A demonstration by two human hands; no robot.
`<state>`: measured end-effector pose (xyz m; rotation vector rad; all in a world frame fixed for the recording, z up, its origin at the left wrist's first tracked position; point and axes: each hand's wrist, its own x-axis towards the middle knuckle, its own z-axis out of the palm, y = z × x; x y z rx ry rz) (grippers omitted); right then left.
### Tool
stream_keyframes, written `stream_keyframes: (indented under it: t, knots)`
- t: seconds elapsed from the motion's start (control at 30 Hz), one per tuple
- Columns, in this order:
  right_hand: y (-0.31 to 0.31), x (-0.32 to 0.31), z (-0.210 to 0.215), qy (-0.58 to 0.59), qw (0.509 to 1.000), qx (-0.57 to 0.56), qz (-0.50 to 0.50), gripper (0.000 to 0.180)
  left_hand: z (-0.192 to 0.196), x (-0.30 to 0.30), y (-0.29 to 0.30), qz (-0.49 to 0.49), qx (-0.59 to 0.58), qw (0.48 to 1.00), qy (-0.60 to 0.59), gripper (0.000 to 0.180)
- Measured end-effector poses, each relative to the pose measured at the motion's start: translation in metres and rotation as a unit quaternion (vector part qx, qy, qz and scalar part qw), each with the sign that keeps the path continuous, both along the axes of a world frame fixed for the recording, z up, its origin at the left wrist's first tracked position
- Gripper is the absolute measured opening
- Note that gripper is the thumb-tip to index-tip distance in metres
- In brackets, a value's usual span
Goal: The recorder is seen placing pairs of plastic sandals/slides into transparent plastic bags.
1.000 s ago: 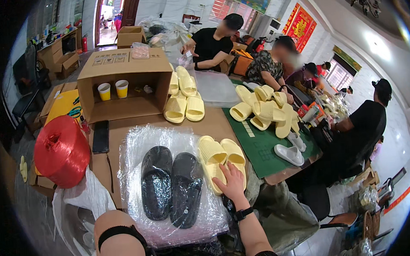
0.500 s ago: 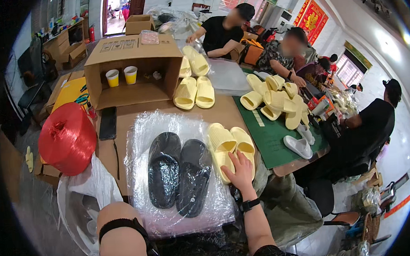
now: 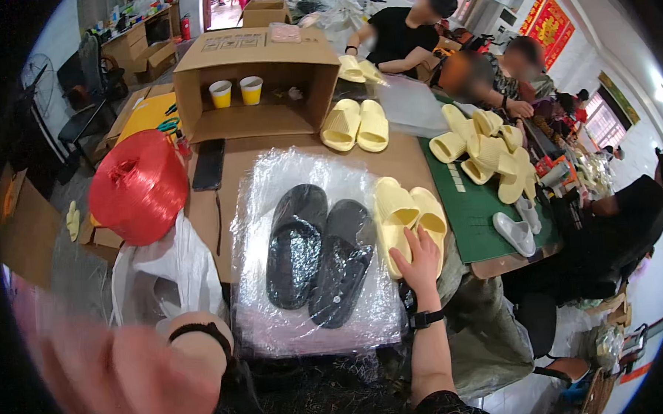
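My right hand [image 3: 421, 261] rests with fingers spread on the near ends of a pair of cream-yellow slippers [image 3: 397, 215] at the right of the bag pile. My left hand [image 3: 124, 371] is lifted close at the lower left, smeared by motion, so its fingers cannot be made out. Between the hands, a pair of black slippers [image 3: 296, 245] lies inside clear plastic on a stack of plastic bags [image 3: 255, 329]. Another cream-yellow pair [image 3: 372, 126] stands behind, beside the cardboard box.
An open cardboard box [image 3: 258, 53] holds two paper cups [image 3: 251, 90]. Red twine [image 3: 138, 187] and a phone [image 3: 208, 164] are left. A green mat [image 3: 462, 234] bears piled yellow slippers [image 3: 492, 152] and a white pair [image 3: 514, 234]. Co-workers [image 3: 402, 37] sit across and right.
My left hand has come up into the lower left, blurred. My right hand stays on the yellow slippers. The whole view has shifted, so things appear farther right and higher.
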<state>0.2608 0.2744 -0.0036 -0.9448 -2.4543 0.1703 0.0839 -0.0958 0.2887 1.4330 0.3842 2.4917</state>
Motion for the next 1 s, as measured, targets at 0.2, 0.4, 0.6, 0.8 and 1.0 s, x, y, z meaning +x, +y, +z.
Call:
stream_keyframes:
  t: [0.2, 0.4, 0.6, 0.8, 1.0]
  knots:
    - [0.000, -0.002, -0.002, -0.009, 1.000, 0.006, -0.022, 0.062, -0.117, -0.029, 0.088, 0.406, -0.486, 0.684, 0.361, 0.029]
    - [0.010, -0.009, -0.009, -0.001, 0.999, 0.001, -0.038, 0.063, -0.220, -0.039, 0.142, 0.380, -0.613, 0.573, 0.390, 0.047]
    - [-0.017, -0.019, 0.018, 0.090, 0.995, 0.036, 0.012, 0.043, -0.227, -0.045, 0.184, 0.397, -0.672, 0.480, 0.401, 0.052]
    - [-0.084, -0.022, 0.050, 0.126, 0.978, -0.097, 0.134, 0.015, -0.244, -0.044, 0.204, 0.407, -0.654, 0.502, 0.393, 0.031]
    - [-0.088, -0.014, 0.021, 0.162, 0.927, -0.324, 0.097, 0.021, -0.238, -0.053, 0.198, 0.413, -0.620, 0.566, 0.352, 0.029]
